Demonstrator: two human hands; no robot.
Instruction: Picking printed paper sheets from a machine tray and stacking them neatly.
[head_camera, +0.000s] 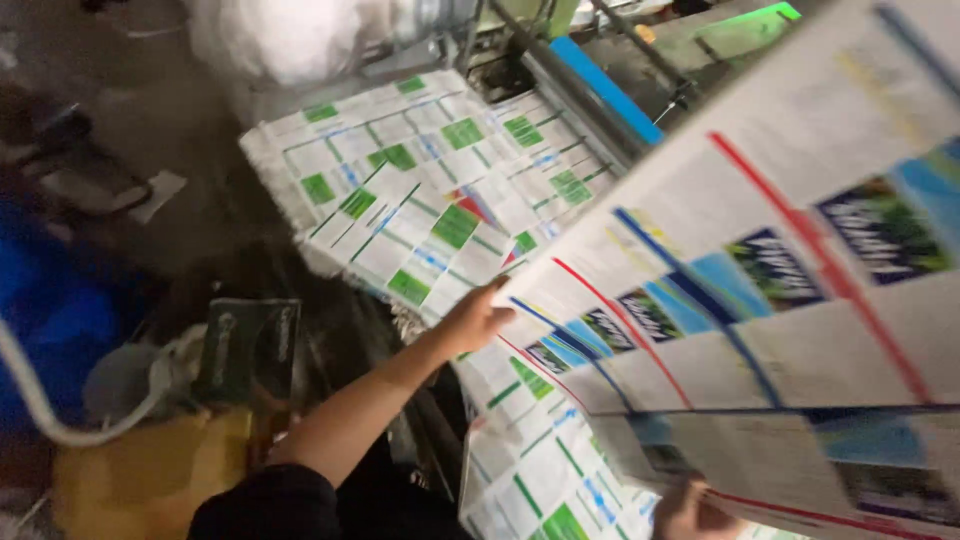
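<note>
The left hand (478, 318) grips the far edge of a big printed sheet (780, 260), lifted and tilted above the stacked sheets (420, 190), its long axis running from lower left up to the right. The right hand (695, 515) pinches its near edge.

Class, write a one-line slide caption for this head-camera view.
Left hand and right hand lift a large printed sheet above stacks of green-patterned printed sheets.
</note>
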